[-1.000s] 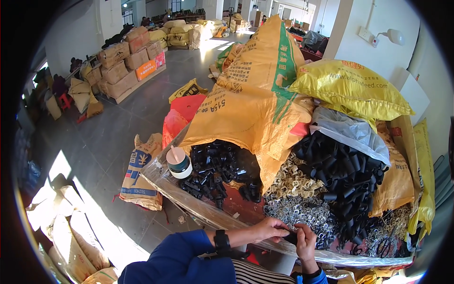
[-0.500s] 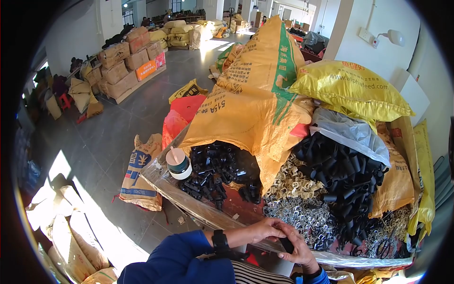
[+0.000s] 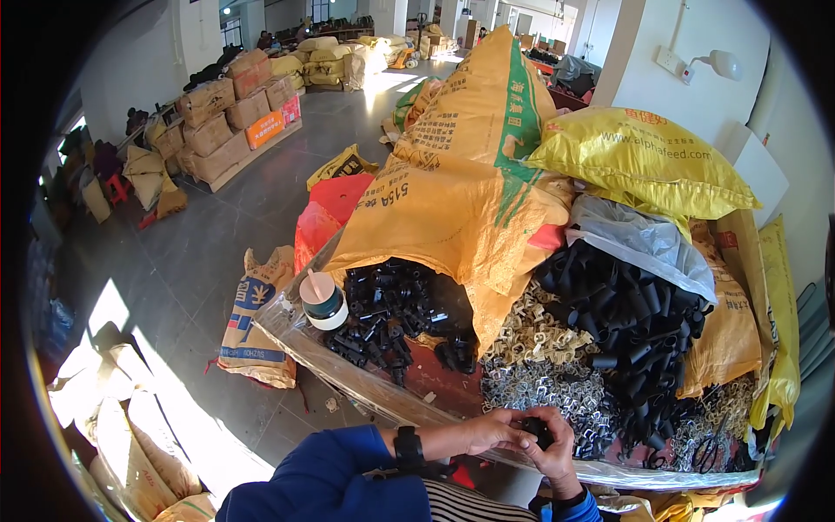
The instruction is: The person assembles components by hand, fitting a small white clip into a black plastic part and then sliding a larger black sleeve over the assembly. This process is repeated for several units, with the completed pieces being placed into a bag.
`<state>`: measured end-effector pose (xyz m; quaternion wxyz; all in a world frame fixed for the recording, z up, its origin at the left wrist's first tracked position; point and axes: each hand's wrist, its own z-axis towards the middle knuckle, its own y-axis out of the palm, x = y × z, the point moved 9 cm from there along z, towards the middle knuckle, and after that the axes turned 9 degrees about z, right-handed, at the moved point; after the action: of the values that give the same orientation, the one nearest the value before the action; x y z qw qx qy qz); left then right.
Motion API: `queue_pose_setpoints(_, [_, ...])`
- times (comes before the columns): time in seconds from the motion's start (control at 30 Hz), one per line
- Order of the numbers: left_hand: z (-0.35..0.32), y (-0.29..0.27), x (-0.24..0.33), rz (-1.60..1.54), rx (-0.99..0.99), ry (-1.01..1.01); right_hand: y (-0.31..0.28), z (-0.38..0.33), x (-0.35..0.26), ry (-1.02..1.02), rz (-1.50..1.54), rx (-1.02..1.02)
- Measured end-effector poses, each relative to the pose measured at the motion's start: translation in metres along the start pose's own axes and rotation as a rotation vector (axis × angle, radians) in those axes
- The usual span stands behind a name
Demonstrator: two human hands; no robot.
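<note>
We saw the left hand [image 3: 492, 430] and right hand [image 3: 551, 442] clasped together around a small black part [image 3: 532, 426] — held at the table [image 3: 365, 383] edge, just before the silvery clips [image 3: 548, 387] and black tubes [image 3: 635, 322].

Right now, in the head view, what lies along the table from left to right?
Small dark jar with a tan lid → heap of small black plastic parts → mound of pale beige clips → pile of black plastic tubes, spilling from under a grey plastic sheet.
</note>
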<state>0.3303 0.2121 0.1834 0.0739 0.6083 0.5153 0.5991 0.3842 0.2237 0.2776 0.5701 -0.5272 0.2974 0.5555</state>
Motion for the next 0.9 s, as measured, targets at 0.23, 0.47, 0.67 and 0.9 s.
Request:
queue_pose_setpoints(0.23, [0.007,-0.004,-0.01,-0.023,0.051,-0.09,0.003,-0.001,0.008,-0.004,0.04,0.005])
queue_pose_setpoints(0.47, [0.002,0.005,0.017,0.336,-0.004,-0.014,0.01,-0.006,0.011,0.027,0.109,-0.074])
queue_pose_setpoints(0.67, [0.017,0.007,0.048,0.291,0.145,0.214,0.015,-0.001,0.001,0.083,0.223,-0.11])
queue_pose_setpoints(0.9, [0.024,0.038,0.061,0.284,-0.032,0.316,0.002,0.001,0.009,0.058,0.114,-0.138])
